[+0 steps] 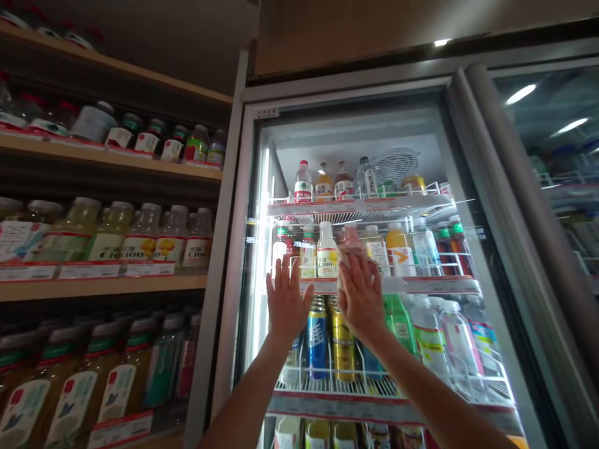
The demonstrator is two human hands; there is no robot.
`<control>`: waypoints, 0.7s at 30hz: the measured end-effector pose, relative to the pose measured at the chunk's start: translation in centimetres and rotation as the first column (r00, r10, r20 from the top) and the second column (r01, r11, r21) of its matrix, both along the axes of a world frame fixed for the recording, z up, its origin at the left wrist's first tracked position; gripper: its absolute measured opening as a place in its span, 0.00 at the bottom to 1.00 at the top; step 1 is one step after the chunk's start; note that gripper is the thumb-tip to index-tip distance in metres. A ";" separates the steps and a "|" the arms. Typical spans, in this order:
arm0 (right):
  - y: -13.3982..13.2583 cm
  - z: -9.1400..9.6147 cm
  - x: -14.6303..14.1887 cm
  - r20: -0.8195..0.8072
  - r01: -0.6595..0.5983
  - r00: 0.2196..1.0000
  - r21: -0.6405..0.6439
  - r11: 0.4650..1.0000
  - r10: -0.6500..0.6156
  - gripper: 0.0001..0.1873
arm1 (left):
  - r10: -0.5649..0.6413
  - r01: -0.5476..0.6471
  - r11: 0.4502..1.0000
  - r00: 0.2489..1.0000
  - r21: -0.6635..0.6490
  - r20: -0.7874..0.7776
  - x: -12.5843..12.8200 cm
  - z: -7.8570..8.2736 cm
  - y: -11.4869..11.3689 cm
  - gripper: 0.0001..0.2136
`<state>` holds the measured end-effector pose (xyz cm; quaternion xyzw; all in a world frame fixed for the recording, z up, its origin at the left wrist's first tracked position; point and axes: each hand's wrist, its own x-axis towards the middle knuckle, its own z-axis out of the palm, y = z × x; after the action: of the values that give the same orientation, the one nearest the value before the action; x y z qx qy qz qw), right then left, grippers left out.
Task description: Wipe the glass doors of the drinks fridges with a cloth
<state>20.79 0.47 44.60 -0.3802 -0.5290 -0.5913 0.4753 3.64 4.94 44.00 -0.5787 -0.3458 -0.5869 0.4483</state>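
Note:
My left hand (286,307) lies flat on the glass door (322,138) of a lit drinks fridge, fingers stretched out and spread, with nothing in it. To its right, my right hand (362,299) presses a pale, crumpled cloth (352,251) to the same glass at the height of the middle shelf. The fingers cover much of the cloth. Behind the door, near the right hand, stand a white-capped bottle with a yellow label (326,249) and an orange drink bottle (399,251). Below the hands are a blue can (317,343) and a gold can (344,349).
A second fridge door (556,131) adjoins at the right, beyond a thick grey vertical handle (510,206). On the left, wooden shelves (112,284) hold rows of bottled drinks, close to the fridge's grey frame (222,249). A wooden panel (355,37) runs above.

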 end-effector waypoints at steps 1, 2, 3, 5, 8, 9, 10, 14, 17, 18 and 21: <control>0.0 0.1 0.3 0.046 0.007 0.999 -0.017 1.000 -0.006 0.29 | 0.003 -0.003 1.000 1.000 0.000 0.001 0.1 0.2 0.0 0.27; -0.1 0.4 1.1 0.067 0.017 0.998 -0.021 1.000 -0.015 0.29 | 0.005 -0.005 1.000 1.000 -0.001 0.002 0.2 0.4 0.0 0.27; -0.3 0.7 2.2 0.050 0.028 0.998 -0.008 1.000 -0.027 0.29 | 0.003 -0.003 1.000 1.000 -0.002 0.002 0.2 0.6 0.1 0.27; -1.0 1.6 5.4 -0.057 0.059 0.997 0.030 0.998 -0.057 0.29 | -0.015 0.015 1.000 1.000 0.003 0.000 0.3 0.7 0.1 0.28; -2.0 3.0 9.9 -0.218 0.100 0.972 0.067 0.993 -0.084 0.29 | -0.047 0.047 0.999 0.999 0.008 0.000 0.2 0.7 0.2 0.28; -2.2 3.2 10.6 -0.249 0.105 0.965 0.079 0.991 -0.082 0.29 | -0.052 0.052 0.999 0.999 0.009 0.001 0.2 0.7 0.2 0.28; -2.4 3.4 10.9 -0.260 0.103 0.963 0.093 0.990 -0.076 0.29 | -0.056 0.056 0.998 0.998 0.008 0.001 0.2 0.6 0.2 0.29; -2.3 3.0 10.3 -0.091 0.089 0.992 0.053 0.995 -0.084 0.28 | -0.059 0.059 0.998 0.998 0.015 0.005 0.2 0.7 0.4 0.29; -2.7 3.0 11.9 -0.090 0.121 0.989 0.036 0.992 -0.117 0.27 | -0.064 0.064 0.998 0.998 0.026 0.001 0.0 0.7 0.5 0.28; -2.9 3.1 12.9 -0.142 0.126 0.983 0.063 0.990 -0.116 0.27 | -0.065 0.065 0.998 0.998 0.026 -0.004 -0.1 0.7 0.6 0.28; -3.1 3.5 14.6 -0.241 0.090 0.969 0.141 0.986 -0.054 0.28 | -0.046 0.046 0.999 0.999 0.019 -0.011 -0.2 0.7 0.5 0.28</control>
<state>35.38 -2.62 48.10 -0.4299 -0.4082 -0.5973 0.5402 3.44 5.43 44.70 -0.5852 -0.3245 -0.5973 0.4421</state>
